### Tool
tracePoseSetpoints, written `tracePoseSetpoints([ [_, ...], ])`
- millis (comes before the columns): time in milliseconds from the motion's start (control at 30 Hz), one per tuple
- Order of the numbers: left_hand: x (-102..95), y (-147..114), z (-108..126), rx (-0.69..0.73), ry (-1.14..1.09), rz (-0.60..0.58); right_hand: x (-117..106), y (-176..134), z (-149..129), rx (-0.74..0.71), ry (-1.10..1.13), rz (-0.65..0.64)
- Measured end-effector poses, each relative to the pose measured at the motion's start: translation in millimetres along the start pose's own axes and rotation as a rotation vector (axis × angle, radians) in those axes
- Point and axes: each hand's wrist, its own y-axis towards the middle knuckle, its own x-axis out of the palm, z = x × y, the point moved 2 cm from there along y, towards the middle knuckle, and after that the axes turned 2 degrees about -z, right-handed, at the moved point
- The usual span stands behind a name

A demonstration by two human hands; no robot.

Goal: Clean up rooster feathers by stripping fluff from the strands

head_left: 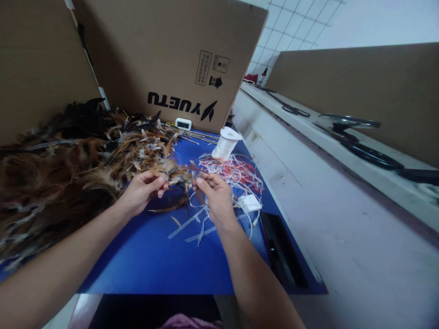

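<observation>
Both of my hands are raised over the blue tabletop (161, 265), a short way apart. My left hand (146, 188) pinches brown and grey feathers (174, 176) between thumb and fingers. With thumb and forefinger together, my right hand (216, 194) grips the other end of this feather bunch. The feather tips look blurred, so I cannot tell how many there are. Left of my hands spreads a large pile of brown, black and white feathers (85, 155). Just beyond my right hand lies a tangle of red and white ribbon strips (236, 171).
A white spool (225, 142) stands behind the ribbon strips. A white box with a cable (250, 202) and a long black object (283, 251) lie at the right. Large cardboard (164, 55) walls the back, with a small white digital display (183, 124) before it. Scissors (295, 110) rest on the ledge.
</observation>
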Motion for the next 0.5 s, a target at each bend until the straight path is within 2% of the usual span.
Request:
tracePoseSetpoints([
  [233, -3.8, 1.2, -1.3, 0.065, 0.095, 0.009, 5.5, -4.4, 6.9, -0.003, -0.218, -0.173],
  [367, -7.6, 3.2, -2.1, 0.195, 0.296, 0.017, 8.7, -9.5, 6.8, -0.127, -0.421, -0.277],
  [500, -6.7, 2.5, -2.0, 0.232, 0.543, 0.005, 14.2, -18.5, -2.0, -0.284, -0.623, -0.343],
])
